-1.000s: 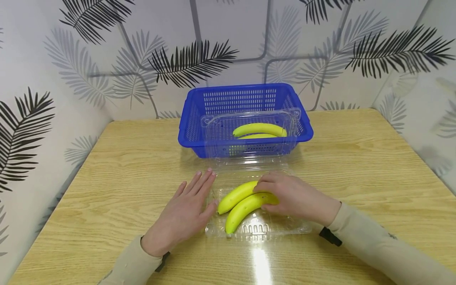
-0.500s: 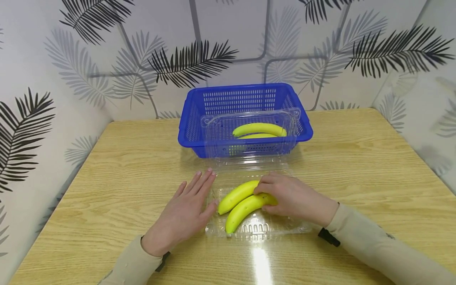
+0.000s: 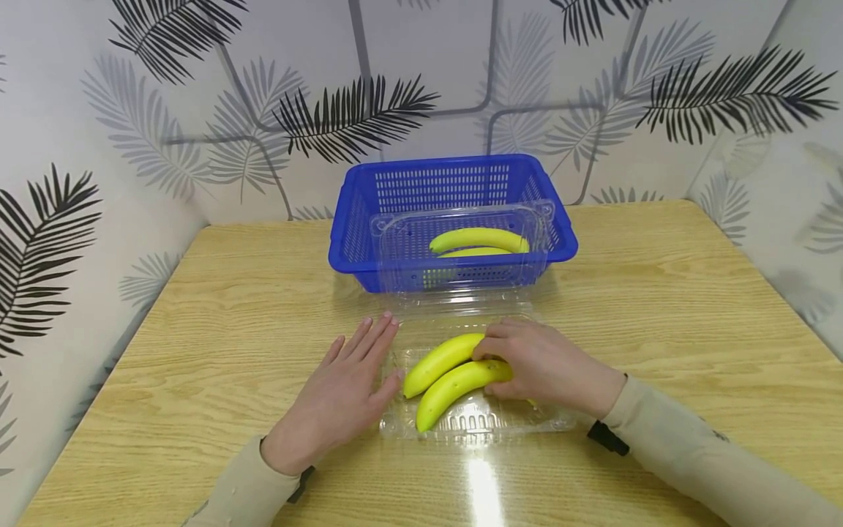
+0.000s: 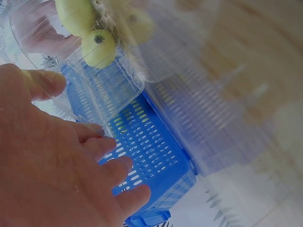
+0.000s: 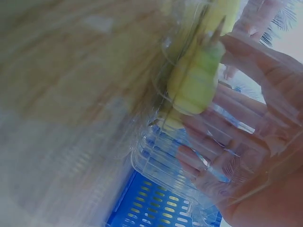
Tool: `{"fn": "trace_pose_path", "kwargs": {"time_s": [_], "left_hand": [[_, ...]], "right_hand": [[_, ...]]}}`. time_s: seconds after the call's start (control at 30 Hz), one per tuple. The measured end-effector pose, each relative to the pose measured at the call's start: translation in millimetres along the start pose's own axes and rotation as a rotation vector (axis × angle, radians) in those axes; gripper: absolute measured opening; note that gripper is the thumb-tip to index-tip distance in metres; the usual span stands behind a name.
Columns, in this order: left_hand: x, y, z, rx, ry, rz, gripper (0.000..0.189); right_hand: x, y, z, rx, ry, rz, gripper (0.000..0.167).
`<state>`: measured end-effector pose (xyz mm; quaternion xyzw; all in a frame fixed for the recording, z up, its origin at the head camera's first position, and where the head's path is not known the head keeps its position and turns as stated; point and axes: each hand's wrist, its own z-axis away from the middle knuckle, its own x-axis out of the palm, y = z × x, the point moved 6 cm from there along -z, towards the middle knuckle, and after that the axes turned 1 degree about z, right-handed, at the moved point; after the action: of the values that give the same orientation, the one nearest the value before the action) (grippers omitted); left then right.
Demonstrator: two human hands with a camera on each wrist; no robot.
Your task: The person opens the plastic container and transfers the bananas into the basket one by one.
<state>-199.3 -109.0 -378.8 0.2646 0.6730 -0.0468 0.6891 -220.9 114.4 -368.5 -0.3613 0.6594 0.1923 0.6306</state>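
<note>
Two yellow bananas lie side by side, slanting, in the base of a clear plastic clamshell container (image 3: 405,428). My right hand (image 3: 536,366) reaches over their right ends, thumb and fingers curled round the nearer banana (image 3: 444,399); its fingertips also come up against the farther banana (image 3: 435,366). Along the container's left side lies my left hand (image 3: 342,399), fingers straight and thumb against the wall near the banana tips. Through the clear plastic, the right wrist view shows a banana's stem end (image 5: 208,54) beside my thumb.
Behind the container stands a blue perforated basket (image 3: 356,267) with more bananas (image 3: 481,238) in it. The clamshell's raised lid (image 3: 461,214) leans across the basket's front. Patterned walls (image 3: 421,66) close off the wooden table (image 3: 250,293) at the back and sides.
My right hand has shifted very slightly to the right, and a small yellow tip now shows beneath it. The farther banana has edged slightly rightward. My left hand stays still.
</note>
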Motion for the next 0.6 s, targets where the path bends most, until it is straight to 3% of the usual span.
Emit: {"fn": "trace_pose_path", "kwargs": {"time_s": [0.6], "left_hand": [[-0.4,-0.2,0.7,-0.003,0.002,0.007,0.064]], "right_hand": [[0.4,5.7,-2.2,0.029,0.015,-0.084,0.036]]}}
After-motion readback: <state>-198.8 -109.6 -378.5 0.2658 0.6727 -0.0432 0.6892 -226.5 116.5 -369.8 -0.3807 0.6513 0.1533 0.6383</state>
